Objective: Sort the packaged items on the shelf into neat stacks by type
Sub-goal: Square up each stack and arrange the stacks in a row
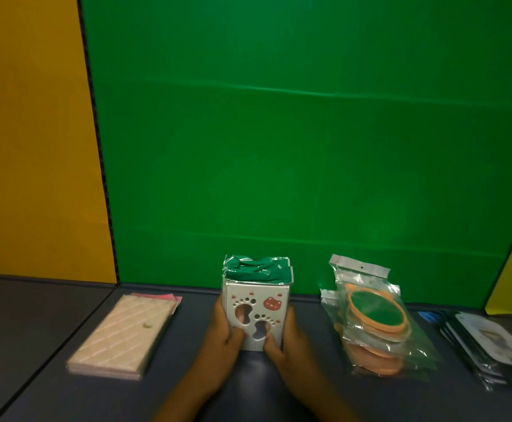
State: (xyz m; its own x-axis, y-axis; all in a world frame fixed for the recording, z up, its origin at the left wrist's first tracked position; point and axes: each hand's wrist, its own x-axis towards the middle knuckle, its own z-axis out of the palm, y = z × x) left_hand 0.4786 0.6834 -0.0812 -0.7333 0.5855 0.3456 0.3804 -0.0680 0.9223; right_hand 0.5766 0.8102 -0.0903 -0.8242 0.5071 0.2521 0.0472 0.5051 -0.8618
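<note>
A stack of white packets with footprint cut-outs point(256, 312) stands in the middle of the dark shelf point(35, 315). My left hand point(225, 328) presses its left side and my right hand point(282, 338) its right side, thumbs on the top packet. A pile of pink quilted-pattern packets point(123, 333) lies to the left. To the right sits a pile of clear bags with orange-rimmed round items point(376, 321). At the far right lies a stack of dark and white packets point(492, 345), partly cut off by the frame edge.
A green back panel point(279, 132) rises right behind the stacks. Yellow panels point(29, 132) flank it on both sides. Bare shelf surface shows between the piles and along the front.
</note>
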